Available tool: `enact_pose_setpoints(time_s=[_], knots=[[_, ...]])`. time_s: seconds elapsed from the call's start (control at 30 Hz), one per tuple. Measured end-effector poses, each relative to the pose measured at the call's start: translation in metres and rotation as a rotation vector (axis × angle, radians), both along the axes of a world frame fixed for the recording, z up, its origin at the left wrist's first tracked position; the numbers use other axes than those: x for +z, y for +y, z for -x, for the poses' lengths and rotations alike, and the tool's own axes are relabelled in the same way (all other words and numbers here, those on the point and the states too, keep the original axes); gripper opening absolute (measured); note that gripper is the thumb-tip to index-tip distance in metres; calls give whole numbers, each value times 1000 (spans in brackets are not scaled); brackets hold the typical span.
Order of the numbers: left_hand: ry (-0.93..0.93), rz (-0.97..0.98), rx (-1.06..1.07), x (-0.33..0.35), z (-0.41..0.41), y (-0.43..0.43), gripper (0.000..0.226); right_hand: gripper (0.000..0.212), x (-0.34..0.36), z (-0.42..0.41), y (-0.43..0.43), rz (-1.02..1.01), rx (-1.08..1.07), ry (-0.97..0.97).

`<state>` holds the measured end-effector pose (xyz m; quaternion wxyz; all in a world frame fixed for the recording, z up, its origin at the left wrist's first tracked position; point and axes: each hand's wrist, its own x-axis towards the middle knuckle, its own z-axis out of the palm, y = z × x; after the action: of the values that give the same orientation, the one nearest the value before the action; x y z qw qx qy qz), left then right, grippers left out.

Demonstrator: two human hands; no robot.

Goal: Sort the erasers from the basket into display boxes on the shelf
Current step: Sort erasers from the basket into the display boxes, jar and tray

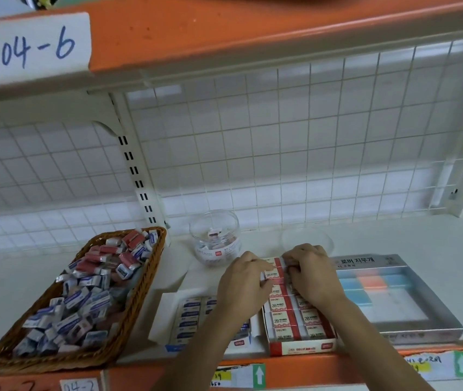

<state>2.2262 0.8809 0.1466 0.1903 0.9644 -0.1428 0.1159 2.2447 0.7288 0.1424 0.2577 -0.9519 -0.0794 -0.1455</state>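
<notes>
Centre frame: red erasers [274, 273] are clamped by curled fingers of left hand [244, 280] and right hand [313, 275] at far end of red display box [300, 348]. They should be seated flush, labels up. Basket [152, 273], lower left, is part-full.

One basket [146, 289], three display boxes [300, 348], one jar [214, 241], two hands [243, 282].

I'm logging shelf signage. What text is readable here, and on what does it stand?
"04-6": paper label on the upper shelf edge.
"04-2": small label on the lower shelf edge.
"2B": red erasers in the display box.
"로버 지우개": grey box, right.
Too blurred: jar label, blue erasers, price tags.
</notes>
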Motion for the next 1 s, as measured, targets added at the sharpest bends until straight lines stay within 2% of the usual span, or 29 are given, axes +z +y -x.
enact_pose_setpoints(time_s=[0.13,0.27,0.47,0.6,0.9,1.0], knots=[[-17,11,16,1,-3,1,40,34,5,4,11,-71,-41,-54],[-46,58,59,8,-7,16,36,34,13,8,32,-119,65,-86],[-167,-35,168,20,-10,62,37,35,23,7,86,-115,197,-121],[-182,-89,234,23,-9,102,34,34,27,3,126,-111,269,-124],[-58,-213,466,23,-15,196,41,38,36,-10,220,-101,413,-62],[-53,-263,503,24,-15,225,53,43,35,-16,251,-136,451,-25]])
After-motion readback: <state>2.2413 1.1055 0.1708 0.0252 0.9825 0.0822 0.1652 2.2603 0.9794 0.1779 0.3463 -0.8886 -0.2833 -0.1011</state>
